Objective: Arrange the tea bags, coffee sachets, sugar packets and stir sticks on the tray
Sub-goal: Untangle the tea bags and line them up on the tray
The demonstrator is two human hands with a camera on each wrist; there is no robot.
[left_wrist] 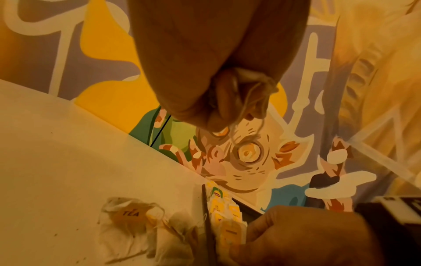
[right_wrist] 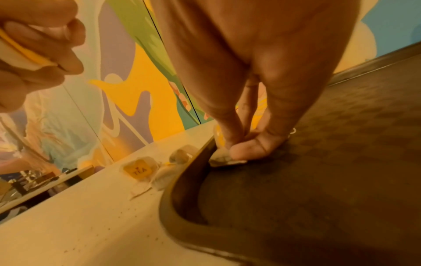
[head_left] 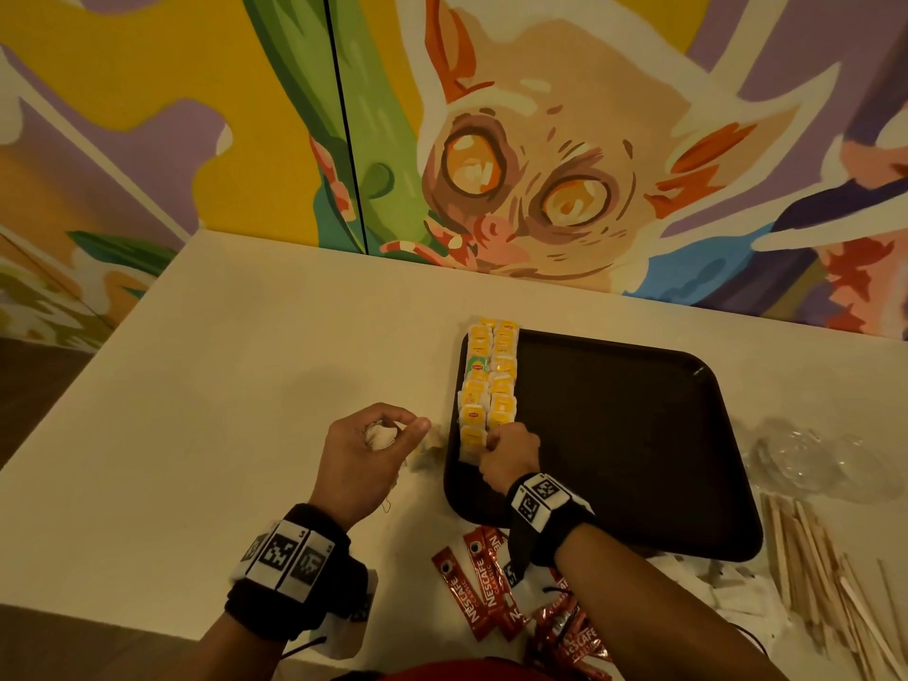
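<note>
My right grip (head_left: 508,452) pinches a tea bag (head_left: 472,442) onto the tray (head_left: 638,435); I should square it while my left grip (head_left: 366,452) holds spares.

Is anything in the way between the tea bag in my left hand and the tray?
Nothing visible blocks it. The left hand holds a tea bag above the table, just left of the tray. Only its low rim and loose tea bags on the table lie between. The right hand is setting a bag at the rows' near end.
</note>
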